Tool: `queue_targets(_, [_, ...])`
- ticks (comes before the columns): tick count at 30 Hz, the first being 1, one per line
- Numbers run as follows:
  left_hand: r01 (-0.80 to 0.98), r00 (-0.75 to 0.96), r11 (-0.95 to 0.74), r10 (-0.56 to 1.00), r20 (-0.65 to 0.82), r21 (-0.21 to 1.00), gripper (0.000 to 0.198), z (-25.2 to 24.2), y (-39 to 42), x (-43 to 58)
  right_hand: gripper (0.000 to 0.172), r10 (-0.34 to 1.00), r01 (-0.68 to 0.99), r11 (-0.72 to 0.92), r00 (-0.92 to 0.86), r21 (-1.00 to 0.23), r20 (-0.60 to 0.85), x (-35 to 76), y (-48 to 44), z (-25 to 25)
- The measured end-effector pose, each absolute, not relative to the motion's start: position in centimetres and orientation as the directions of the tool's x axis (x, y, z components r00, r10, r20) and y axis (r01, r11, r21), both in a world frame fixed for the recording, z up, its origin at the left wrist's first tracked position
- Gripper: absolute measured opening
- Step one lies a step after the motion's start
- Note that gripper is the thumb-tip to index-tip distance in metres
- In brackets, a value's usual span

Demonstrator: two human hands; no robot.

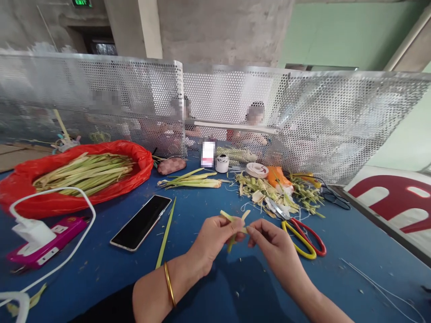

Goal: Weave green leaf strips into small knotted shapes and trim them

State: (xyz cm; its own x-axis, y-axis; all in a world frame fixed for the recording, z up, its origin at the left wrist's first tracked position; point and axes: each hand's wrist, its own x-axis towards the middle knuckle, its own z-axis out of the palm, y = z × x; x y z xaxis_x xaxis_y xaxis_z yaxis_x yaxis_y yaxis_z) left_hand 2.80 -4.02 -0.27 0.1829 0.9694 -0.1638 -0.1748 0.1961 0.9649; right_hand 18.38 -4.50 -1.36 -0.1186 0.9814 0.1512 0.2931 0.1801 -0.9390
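My left hand (215,237), with a gold bangle on its wrist, pinches a narrow pale-green leaf strip (232,219) just above the blue table (101,273). My right hand (269,242) meets it from the right, fingertips pinched on the same strip. The strip's ends stick up and down between the two hands. Red-and-yellow-handled scissors (303,235) lie just right of my right hand. A single long green strip (165,233) lies on the table to the left of my left hand.
A red plastic bag (20,188) holding long leaf strips lies at the left. A black phone (141,222), a pink power bank (47,244) with white cable, cut leaf scraps (269,190), thread spools (222,163) and a perforated metal screen (303,112) with people behind it.
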Motion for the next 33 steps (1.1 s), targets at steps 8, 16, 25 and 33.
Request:
queue_targets(8, [-0.216, 0.097, 0.186, 0.981, -0.169, 0.959, 0.028, -1.2, -3.8, 3.1, 0.033, 0.965, 0.436, 0.246, -0.194, -0.866, 0.177, 17.7, -5.4, -1.3])
queue_targets(16, [-0.210, 0.068, 0.218, 0.976, -0.208, 0.953, 0.031, -0.7, -3.5, 2.7, 0.036, 0.972, 0.384, 0.215, -0.173, -0.898, 0.158, 17.9, -5.2, -0.9])
queue_targets(25, [-0.063, 0.315, 0.333, 0.901, -0.298, 0.941, 0.043, 0.0, -3.8, 2.4, 0.034, 0.997, 0.040, 0.056, -0.050, -0.998, 0.054, 18.0, -4.1, -1.0])
queue_targets(33, [0.023, 0.285, 0.223, 0.933, -0.220, 0.975, 0.029, -0.4, -4.0, 2.9, 0.024, 0.991, 0.188, 0.134, -0.012, -0.973, 0.134, 18.4, -4.1, -1.4])
